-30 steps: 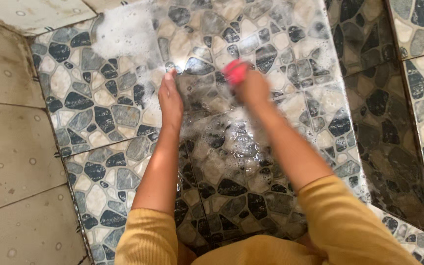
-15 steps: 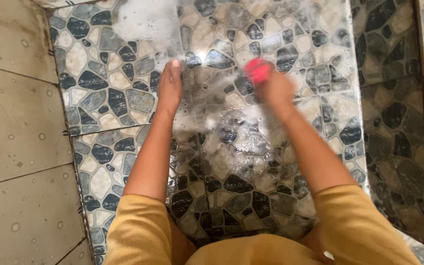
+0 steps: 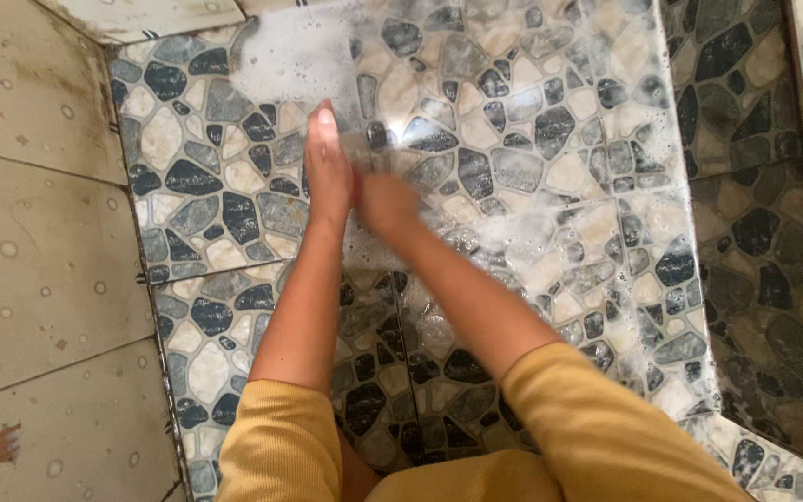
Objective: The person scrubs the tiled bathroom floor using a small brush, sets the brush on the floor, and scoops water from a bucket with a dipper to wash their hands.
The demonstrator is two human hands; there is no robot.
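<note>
A: Where are the two hands?

B: Both are out over the pebble-pattern tiles point(image 3: 513, 167), which are wet and soapy; the left hand point(image 3: 327, 172) lies flat on the tiles, fingers straight and together, pointing away from the person; its grip is spread flat and clamped on nothing.

A: And the other one?

B: The right hand point(image 3: 388, 200) is just beside the left, close enough that they seem to touch at the thumb side; it is blurred, so I cannot tell whether its grip is apart or closed round something; nothing it might hold shows from the head view.

A: What lies about them?

B: A thick patch of white foam point(image 3: 290, 56) sits on the tiles just beyond the left fingertips; thinner suds point(image 3: 634, 270) trail across the tiles to the right of the right forearm; the tiles there shine with water.

A: And the surroundings?

B: To the left, a beige tiled floor point(image 3: 39, 279) dotted with drops meets the patterned tiles along a dark seam; to the far right a darker strip of the same pebble pattern point(image 3: 755, 242) lies in shade; both forearms are bare, coming out of mustard-yellow sleeves point(image 3: 597, 437) at the bottom edge.
</note>
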